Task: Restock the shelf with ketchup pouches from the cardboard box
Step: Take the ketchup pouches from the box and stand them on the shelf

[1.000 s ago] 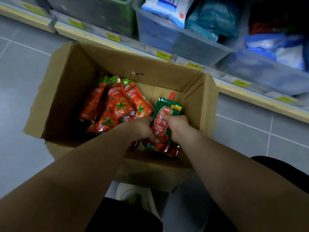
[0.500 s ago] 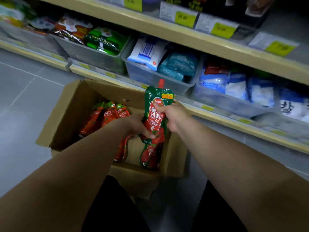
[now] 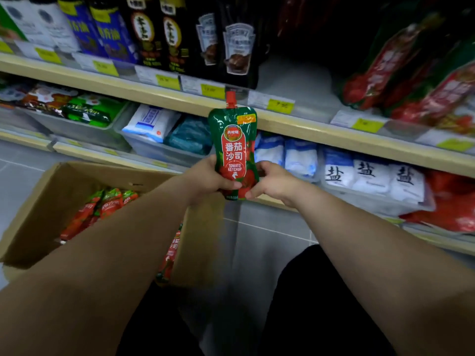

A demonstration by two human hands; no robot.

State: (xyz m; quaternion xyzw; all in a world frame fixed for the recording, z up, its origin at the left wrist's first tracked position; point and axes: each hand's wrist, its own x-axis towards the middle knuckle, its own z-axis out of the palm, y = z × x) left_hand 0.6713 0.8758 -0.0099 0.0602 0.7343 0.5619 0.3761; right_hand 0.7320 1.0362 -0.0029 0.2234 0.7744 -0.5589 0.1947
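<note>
A green and red ketchup pouch with a red cap stands upright in front of the middle shelf edge. My left hand grips its lower left side and my right hand grips its lower right side. The open cardboard box sits on the floor at lower left, with several more ketchup pouches lying inside; my left forearm hides part of them. More ketchup pouches stand on the shelf at upper right.
Dark sauce bottles line the upper shelf on the left, with a bare gap beside them. Clear bins of salt bags and other packets fill the lower shelf. Grey tiled floor lies below.
The pouch has come up out of the box to shelf height with both hands on it. The view has tilted up from the box to the shelves.
</note>
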